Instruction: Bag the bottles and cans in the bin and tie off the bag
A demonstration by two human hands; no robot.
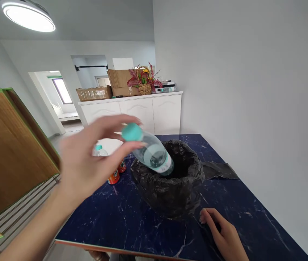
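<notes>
My left hand (88, 156), slightly blurred, grips a clear plastic bottle (154, 154) near its teal cap. The bottle tilts, its base lower and to the right, over the opening of a bin lined with a black plastic bag (167, 192). Beside the bin, my right hand (220, 228) rests on the dark blue marbled table (132, 221), its fingers curled with thumb and fingertips together and nothing visible in them. Partly hidden behind my left hand stand another bottle with a teal cap (99, 149) and an orange can (114, 177). A second can (122, 166) shows just behind.
Folded black plastic (219, 170) lies on the table right of the bin, near the wall. Beyond the table, a white cabinet (137, 112) carries cardboard boxes (95, 93), a flower basket (144, 88) and a lying bottle (168, 89). A wooden panel (12, 145) stands at left.
</notes>
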